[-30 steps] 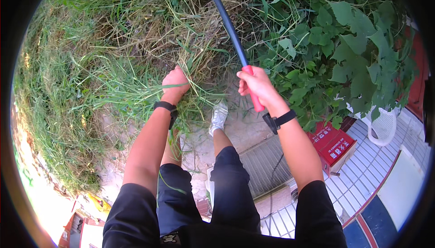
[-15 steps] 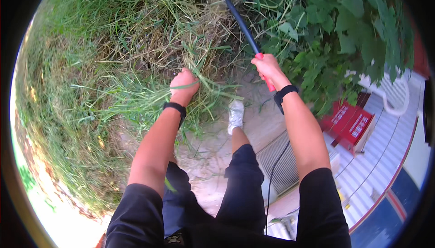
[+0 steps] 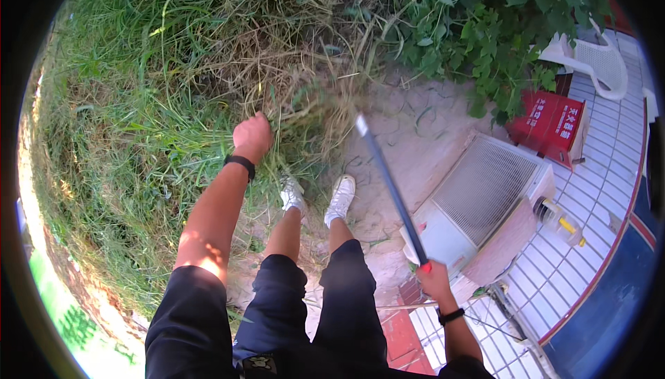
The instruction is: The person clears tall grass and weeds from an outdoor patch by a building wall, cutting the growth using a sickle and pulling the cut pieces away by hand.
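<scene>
My left hand (image 3: pixel 253 135) is closed in a fist around grass stems at the edge of the growth. Beside it, a clump of dry and green grass (image 3: pixel 315 105) is smeared by motion. My right hand (image 3: pixel 434 280) grips the red end of a long dark-shafted tool (image 3: pixel 391 188), low on the right. The shaft slants up and to the left, ending in a pale tip near the clump. Whether a blade extends beyond that tip is too blurred to tell.
Tall grass (image 3: pixel 97 143) covers the left side, with leafy vines (image 3: pixel 478 39) at upper right. An outdoor air-conditioner unit (image 3: pixel 478 188), a red box (image 3: pixel 547 126), a white plastic chair (image 3: pixel 596 60) and a clear bottle (image 3: pixel 560 221) stand on the right. My white shoes (image 3: pixel 339 199) are on bare dirt.
My right hand has drawn the tool down toward my body, its far end leaving the upper grass. My left hand has shifted slightly left. Both shoes now show.
</scene>
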Motion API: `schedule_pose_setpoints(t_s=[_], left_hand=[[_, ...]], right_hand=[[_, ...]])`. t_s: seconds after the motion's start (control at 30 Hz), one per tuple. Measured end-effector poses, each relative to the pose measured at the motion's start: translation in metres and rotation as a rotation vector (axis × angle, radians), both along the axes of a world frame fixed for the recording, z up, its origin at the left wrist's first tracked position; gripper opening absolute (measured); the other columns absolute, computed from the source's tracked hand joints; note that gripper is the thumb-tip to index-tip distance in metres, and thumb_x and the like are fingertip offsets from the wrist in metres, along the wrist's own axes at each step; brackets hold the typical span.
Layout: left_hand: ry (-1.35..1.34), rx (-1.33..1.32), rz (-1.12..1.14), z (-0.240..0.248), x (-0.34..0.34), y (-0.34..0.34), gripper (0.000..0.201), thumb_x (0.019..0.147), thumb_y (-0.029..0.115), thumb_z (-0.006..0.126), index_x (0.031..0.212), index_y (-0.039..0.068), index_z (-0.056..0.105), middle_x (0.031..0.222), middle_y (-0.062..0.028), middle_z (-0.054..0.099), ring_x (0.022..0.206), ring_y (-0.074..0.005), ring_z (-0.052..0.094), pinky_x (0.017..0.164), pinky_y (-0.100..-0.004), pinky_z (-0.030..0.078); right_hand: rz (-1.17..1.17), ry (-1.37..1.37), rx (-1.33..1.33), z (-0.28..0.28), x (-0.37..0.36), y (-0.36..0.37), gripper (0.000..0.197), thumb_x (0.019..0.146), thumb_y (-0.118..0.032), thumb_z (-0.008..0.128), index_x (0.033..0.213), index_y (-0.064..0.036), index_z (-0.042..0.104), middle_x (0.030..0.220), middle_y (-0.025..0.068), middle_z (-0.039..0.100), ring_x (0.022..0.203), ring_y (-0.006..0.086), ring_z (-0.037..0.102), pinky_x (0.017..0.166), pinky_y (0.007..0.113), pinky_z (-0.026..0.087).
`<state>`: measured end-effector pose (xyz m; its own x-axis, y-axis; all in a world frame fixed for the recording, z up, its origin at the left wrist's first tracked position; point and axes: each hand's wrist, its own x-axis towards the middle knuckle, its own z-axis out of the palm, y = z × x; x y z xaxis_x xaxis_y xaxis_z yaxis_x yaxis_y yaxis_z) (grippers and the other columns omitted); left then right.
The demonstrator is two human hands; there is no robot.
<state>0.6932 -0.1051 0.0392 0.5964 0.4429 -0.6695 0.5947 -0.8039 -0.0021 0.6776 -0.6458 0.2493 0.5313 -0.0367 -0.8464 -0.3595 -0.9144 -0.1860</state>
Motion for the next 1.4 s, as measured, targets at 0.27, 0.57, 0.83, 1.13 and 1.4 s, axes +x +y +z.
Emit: schedule_pose_setpoints(t_s=[0.27, 0.57, 0.83, 1.13, 1.4], left_hand=[[-0.084, -0.042, 0.029, -0.001, -0.035, 0.026, 0.024, 0.085, 0.012, 0.059, 0.107, 0.005, 0.057, 0.097, -0.0207, 0.07, 0.093, -0.0366, 0.069, 0.078, -0.0452, 0.056], [-0.159, -0.088, 0.018, 0.023, -0.009, 0.002, 0.028, 0.082, 0.022, 0.067, 0.102, 0.005, 0.056, 0.094, -0.0181, 0.07, 0.088, -0.0362, 0.069, 0.075, -0.0447, 0.057], [-0.071, -0.079, -0.121, 0.029, -0.068, 0.007, 0.034, 0.081, 0.022, 0.069, 0.107, 0.004, 0.058, 0.094, -0.0166, 0.071, 0.087, -0.0318, 0.071, 0.071, -0.0419, 0.057], [-0.16, -0.064, -0.035, 0.026, -0.049, -0.018, 0.033, 0.078, 0.022, 0.067, 0.102, 0.002, 0.055, 0.082, -0.019, 0.069, 0.077, -0.0372, 0.069, 0.067, -0.0459, 0.057], [-0.138, -0.042, -0.033, 0.032, -0.04, -0.02, 0.03, 0.08, 0.022, 0.063, 0.101, 0.002, 0.059, 0.088, -0.0192, 0.07, 0.08, -0.0372, 0.07, 0.069, -0.0457, 0.057]], right_hand=[[-0.359, 0.124, 0.614, -0.083, 0.113, 0.218, 0.021, 0.088, -0.01, 0.057, 0.07, -0.01, 0.047, 0.052, -0.0027, 0.045, 0.038, 0.0083, 0.04, 0.036, 0.025, 0.032], [-0.136, 0.36, 0.463, -0.158, 0.181, 0.318, 0.017, 0.084, -0.016, 0.061, 0.073, -0.0103, 0.05, 0.055, -0.0026, 0.047, 0.039, 0.0091, 0.04, 0.036, 0.027, 0.031], [-0.083, 0.212, 0.038, -0.024, 0.026, -0.007, 0.014, 0.082, -0.008, 0.063, 0.071, -0.006, 0.054, 0.053, 0.0002, 0.051, 0.041, 0.0105, 0.048, 0.036, 0.028, 0.036], [-0.113, 0.214, 0.431, -0.083, 0.104, 0.153, 0.019, 0.086, -0.011, 0.058, 0.069, -0.0095, 0.052, 0.052, -0.0022, 0.048, 0.04, 0.009, 0.045, 0.037, 0.027, 0.033], [0.008, 0.237, 0.588, -0.166, 0.141, 0.293, 0.019, 0.085, -0.015, 0.06, 0.069, -0.0093, 0.051, 0.051, -0.0031, 0.044, 0.037, 0.0095, 0.039, 0.036, 0.028, 0.03]])
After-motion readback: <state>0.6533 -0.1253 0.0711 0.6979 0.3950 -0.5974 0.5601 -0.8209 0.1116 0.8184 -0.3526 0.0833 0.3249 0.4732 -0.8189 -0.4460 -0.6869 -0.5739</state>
